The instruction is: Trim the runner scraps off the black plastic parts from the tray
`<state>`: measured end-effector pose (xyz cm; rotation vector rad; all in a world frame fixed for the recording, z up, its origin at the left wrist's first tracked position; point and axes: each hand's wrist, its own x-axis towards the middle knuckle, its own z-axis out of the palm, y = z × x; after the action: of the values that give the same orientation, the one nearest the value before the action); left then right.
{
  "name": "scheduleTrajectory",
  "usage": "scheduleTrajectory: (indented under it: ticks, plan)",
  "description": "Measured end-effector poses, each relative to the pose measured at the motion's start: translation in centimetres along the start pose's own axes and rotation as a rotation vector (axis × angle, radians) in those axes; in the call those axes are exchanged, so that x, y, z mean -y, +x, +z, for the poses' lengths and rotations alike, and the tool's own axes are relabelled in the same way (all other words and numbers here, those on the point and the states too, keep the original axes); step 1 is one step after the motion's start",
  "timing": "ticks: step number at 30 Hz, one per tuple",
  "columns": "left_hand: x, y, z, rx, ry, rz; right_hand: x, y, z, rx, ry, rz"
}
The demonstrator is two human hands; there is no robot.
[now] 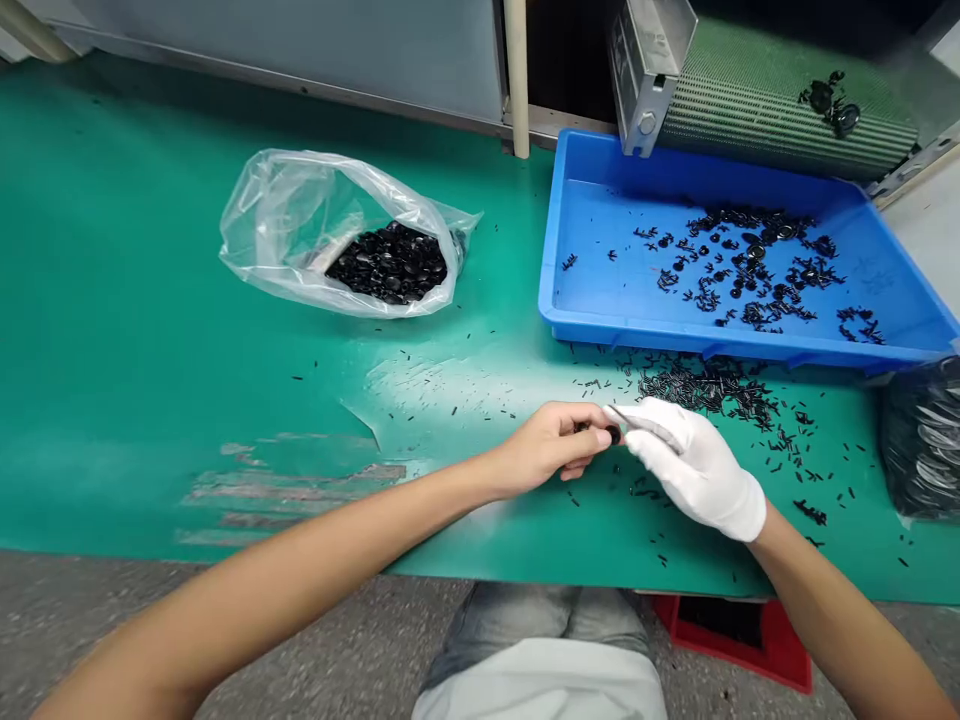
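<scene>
Bare and pinched closed, my left hand (559,443) holds a small round black plastic part (614,435) at its fingertips. Something dark also shows between its fingers, too small to name. My right hand (697,460) wears a white glove and is closed on a thin metal blade-like tool (621,414), whose tip reaches over the black part. Most of the tool is hidden by the glove. Both hands meet above the green table (465,540), near its front edge. Small black scraps (705,388) lie in a heap just beyond my right hand.
A blue tray (551,270) with black parts and scraps stands under a green conveyor belt (750,80). Left of it lies a clear plastic bag (277,200) of round black parts. A dark filled bag (926,440) sits at right; a red bin (787,650) is below the table.
</scene>
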<state>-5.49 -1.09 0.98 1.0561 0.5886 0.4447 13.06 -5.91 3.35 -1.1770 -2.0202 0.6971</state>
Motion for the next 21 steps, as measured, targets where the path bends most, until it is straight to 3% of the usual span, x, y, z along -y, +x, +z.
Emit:
scheduleTrajectory:
  ticks: [3,5,9,16,21]
  plan:
    - [0.0,0.0,0.0,-0.147,0.015,0.09,-0.2,-0.5,-0.5,-0.09,-0.124,-0.058]
    - [0.0,0.0,0.0,-0.219,0.029,0.14,-0.4,-0.9,-0.5,-0.084,-0.29,-0.102]
    - [0.0,-0.2,0.0,-0.274,0.068,0.218,-0.3,-1.2,-0.2,-0.021,-0.623,-0.159]
    - [0.2,-0.5,0.3,-0.327,0.149,0.289,0.5,-1.0,-0.1,-0.069,-0.967,-0.205]
    - [0.3,-0.8,1.8,-0.516,0.287,0.471,1.4,-1.5,1.4,-0.138,-1.081,-0.175]
